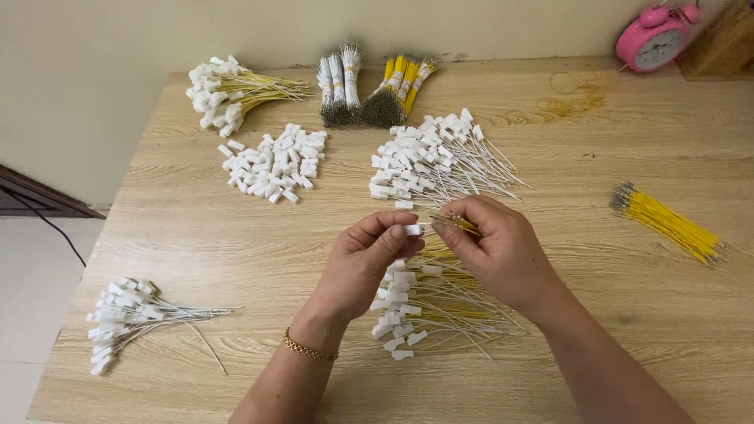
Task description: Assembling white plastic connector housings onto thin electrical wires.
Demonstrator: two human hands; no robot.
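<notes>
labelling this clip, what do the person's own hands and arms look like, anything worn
Both forearms are bare, with no sleeves in view. The left hand has a thin gold chain bracelet around the wrist. The right hand shows nothing at the wrist: no watch or bracelet. No gloves on either hand. Fingernails look short and unpainted, though they are small in this view. No rings can be made out.

Soft, even light fills the view, bright enough that the wood grain of the counter reads clearly. My left hand and right hand throw only faint, diffuse shadows beneath them, and nothing glares. The middle is fairly sharp, though fine wires smear a little. Toward the corners the counter edges bow outward, and the pink clock looks slightly soft.
</notes>
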